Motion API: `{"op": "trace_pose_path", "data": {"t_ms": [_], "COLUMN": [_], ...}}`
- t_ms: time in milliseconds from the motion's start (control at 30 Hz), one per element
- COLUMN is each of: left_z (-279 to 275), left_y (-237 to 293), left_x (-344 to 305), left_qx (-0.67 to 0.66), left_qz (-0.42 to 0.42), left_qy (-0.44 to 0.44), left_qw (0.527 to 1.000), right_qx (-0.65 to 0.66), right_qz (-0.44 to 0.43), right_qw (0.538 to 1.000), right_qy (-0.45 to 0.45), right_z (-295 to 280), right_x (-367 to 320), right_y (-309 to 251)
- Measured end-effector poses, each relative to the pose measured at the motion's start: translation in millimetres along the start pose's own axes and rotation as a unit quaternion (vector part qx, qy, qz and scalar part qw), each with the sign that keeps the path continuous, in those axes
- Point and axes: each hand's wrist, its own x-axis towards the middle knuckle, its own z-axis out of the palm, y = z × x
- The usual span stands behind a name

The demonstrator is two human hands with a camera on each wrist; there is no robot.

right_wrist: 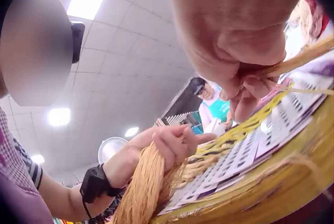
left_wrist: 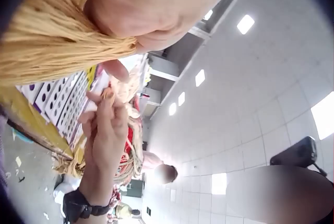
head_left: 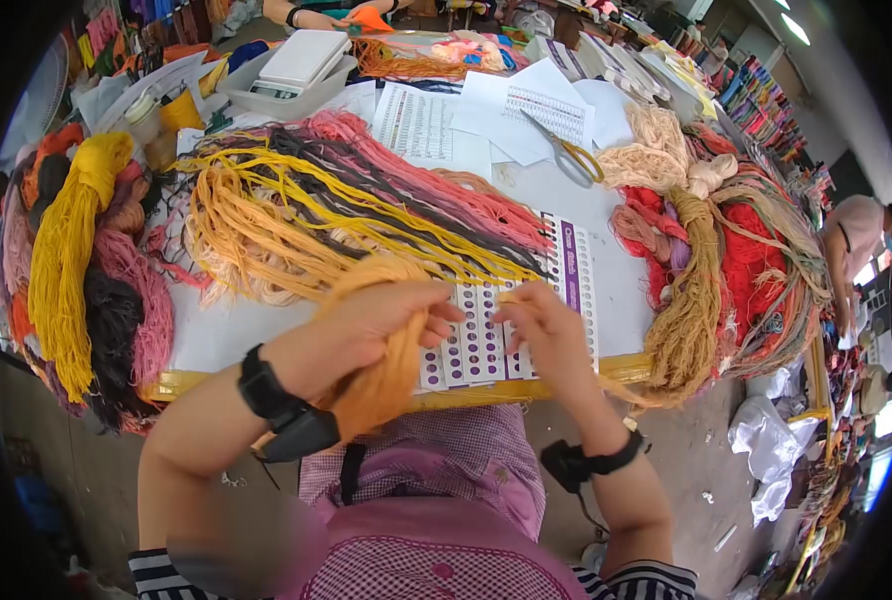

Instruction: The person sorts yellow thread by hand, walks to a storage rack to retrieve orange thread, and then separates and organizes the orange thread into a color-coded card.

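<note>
My left hand (head_left: 361,325) grips a thick bundle of light orange thread (head_left: 398,370), whose loose ends hang down over the table's front edge. To its right my right hand (head_left: 551,335) pinches a thin length of orange thread (right_wrist: 308,58) between thumb and fingers; one part of it trails away past the hand. Beneath both hands lie white and purple cards with rows of punched holes (head_left: 474,335). Just beyond, long hanks of yellow (head_left: 346,205), black, pink (head_left: 416,165) and orange thread (head_left: 226,215) lie spread side by side across the cards' far ends.
Twisted skeins sit at the left (head_left: 76,260) and right (head_left: 696,270) table ends. Scissors (head_left: 566,150) lie on printed sheets (head_left: 416,120); a white scale (head_left: 304,60) stands in a tray behind. The table's yellow front edge (head_left: 486,395) is close to my body. Other people are nearby.
</note>
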Motion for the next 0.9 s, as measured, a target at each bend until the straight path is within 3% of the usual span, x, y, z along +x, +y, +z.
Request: {"op": "trace_pose_path", "data": {"t_ms": [33, 267, 333, 367, 467, 567, 767, 900], "left_z": [2.6, 7.5, 3.4, 2.5, 3.1, 6.7, 5.6, 15.6], "left_y": [-6.5, -21.9, -25.1, -22.2, -19.8, -19.9, -21.2, -13.8], "left_x": [8.4, 18.6, 24.2, 24.8, 25.4, 30.8, 37.0, 43.7], "left_qx": [-0.033, -0.046, -0.039, -0.039, -0.017, 0.013, -0.012, 0.066], "left_qz": [-0.055, -0.046, -0.007, -0.004, 0.022, 0.051, 0.088, -0.010], "left_qy": [0.006, 0.039, 0.006, 0.008, -0.002, 0.028, -0.017, 0.030], "left_qw": [0.998, 0.997, 0.999, 0.999, 1.000, 0.998, 0.996, 0.997], "right_qx": [0.001, -0.160, -0.261, -0.261, -0.134, -0.109, -0.095, -0.033], "right_qz": [0.001, -0.015, -0.155, -0.159, -0.034, -0.003, -0.019, 0.013], "right_qw": [1.000, 0.986, 0.952, 0.952, 0.990, 0.993, 0.995, 0.998], "right_qy": [0.002, 0.048, 0.041, 0.040, -0.022, -0.051, -0.033, -0.048], "right_z": [8.4, 30.2, 31.8, 30.1, 16.5, 8.5, 10.7, 11.6], "right_x": [8.7, 35.0, 29.8, 28.2, 24.8, 26.0, 27.5, 29.1], "right_y": [5.0, 27.9, 26.6, 18.9, 8.6, 2.0, 9.8, 7.4]}}
